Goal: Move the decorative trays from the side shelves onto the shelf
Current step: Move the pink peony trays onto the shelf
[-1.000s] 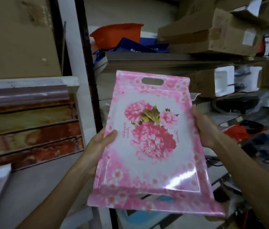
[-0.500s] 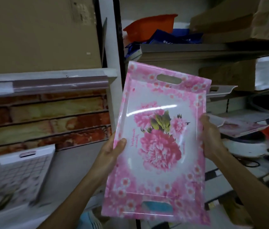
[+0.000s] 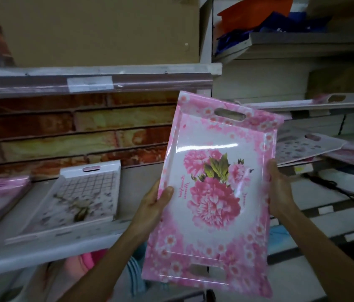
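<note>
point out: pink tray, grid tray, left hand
pink tray (image 3: 213, 192), head view, flower print at its centre
grid tray (image 3: 80, 197), head view, middle of its floor
left hand (image 3: 153, 203), head view, back of the hand

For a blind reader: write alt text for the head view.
Both hands, left hand and right hand, hold a pink floral tray by its long edges, tilted up. A grid-patterned tray lies on the white shelf at left; more trays sit at right.
</note>
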Action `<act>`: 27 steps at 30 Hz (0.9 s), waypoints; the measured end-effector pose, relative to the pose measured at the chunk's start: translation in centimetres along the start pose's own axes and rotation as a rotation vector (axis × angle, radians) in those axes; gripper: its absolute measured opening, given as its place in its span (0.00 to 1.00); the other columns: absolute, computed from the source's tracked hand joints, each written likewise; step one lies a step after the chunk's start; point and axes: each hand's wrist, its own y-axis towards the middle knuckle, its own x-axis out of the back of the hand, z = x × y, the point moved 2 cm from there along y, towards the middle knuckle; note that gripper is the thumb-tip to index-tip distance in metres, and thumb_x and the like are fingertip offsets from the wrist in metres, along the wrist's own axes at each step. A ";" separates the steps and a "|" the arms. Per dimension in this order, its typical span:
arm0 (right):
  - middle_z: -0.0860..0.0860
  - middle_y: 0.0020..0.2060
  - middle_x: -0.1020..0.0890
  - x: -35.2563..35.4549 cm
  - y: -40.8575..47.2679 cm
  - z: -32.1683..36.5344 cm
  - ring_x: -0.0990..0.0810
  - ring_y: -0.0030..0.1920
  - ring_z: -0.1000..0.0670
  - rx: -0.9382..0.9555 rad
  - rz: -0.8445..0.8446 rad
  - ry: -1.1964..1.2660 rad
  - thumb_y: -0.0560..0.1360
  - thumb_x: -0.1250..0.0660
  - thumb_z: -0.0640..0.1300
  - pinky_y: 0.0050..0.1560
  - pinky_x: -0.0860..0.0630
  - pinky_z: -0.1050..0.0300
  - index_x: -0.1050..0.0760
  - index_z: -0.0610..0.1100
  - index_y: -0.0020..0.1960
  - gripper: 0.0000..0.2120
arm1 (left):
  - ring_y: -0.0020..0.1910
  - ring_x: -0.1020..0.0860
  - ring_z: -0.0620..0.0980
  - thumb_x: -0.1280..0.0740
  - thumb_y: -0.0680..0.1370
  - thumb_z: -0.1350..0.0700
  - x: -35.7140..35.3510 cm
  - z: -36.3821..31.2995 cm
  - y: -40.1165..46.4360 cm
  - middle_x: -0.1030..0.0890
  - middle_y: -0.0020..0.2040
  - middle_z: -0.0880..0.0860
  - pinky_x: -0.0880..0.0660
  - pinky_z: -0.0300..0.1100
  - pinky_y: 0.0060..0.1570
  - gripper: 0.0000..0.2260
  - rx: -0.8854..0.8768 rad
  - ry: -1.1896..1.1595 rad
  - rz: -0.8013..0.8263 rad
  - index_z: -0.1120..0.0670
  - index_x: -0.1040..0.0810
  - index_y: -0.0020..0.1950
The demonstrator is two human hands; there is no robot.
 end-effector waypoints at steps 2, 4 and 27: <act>0.47 0.39 0.17 -1.4 -1.2 -1.0 0.18 0.39 0.47 -0.018 0.008 -0.013 0.80 0.42 0.59 0.40 0.22 0.54 0.21 0.46 0.43 0.20 | 0.53 0.17 0.49 0.39 0.81 0.53 1.8 0.7 -1.3 0.16 0.56 0.49 0.20 0.40 0.46 0.13 0.006 0.008 -0.019 0.47 0.26 0.66; 0.46 0.41 0.17 -2.9 -2.5 -1.7 0.18 0.40 0.46 -0.034 0.019 -0.026 0.79 0.41 0.60 0.43 0.20 0.52 0.21 0.45 0.45 0.20 | 0.52 0.16 0.48 0.39 0.81 0.55 3.5 1.2 -2.5 0.16 0.55 0.50 0.20 0.39 0.45 0.13 0.008 0.012 -0.048 0.48 0.26 0.66; 0.49 0.49 0.15 -21.1 -12.6 -6.6 0.15 0.39 0.54 -0.067 0.491 -0.048 0.80 0.36 0.42 0.37 0.20 0.64 0.22 0.45 0.54 0.06 | 0.41 0.16 0.50 0.37 0.81 0.54 23.1 1.1 -10.3 0.14 0.45 0.52 0.21 0.41 0.32 0.08 0.115 -0.059 -0.440 0.53 0.20 0.56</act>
